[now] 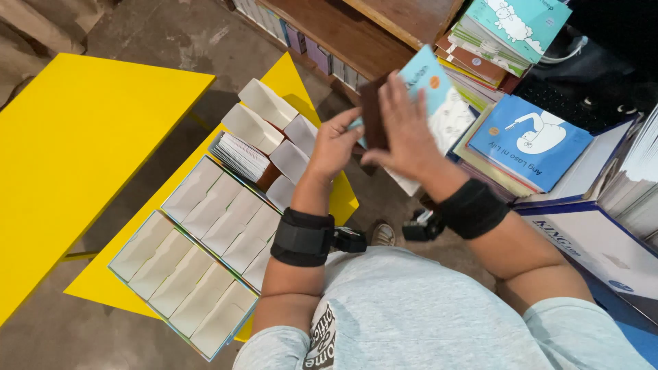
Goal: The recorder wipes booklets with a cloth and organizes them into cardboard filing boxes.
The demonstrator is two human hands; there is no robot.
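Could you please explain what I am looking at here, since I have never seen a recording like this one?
There is no machine here: a person wears a camera on the head, so the single picture looks down over their chest at their own two hands. Each forearm carries a black wrist strap.

The left hand and the right hand together hold a dark brown flat piece against a light blue booklet.

Below on the left stands a low yellow table bearing rows of folded white card boxes. A second yellow table stands further left. On the right lie stacks of thin picture books, with a wooden shelf behind them.
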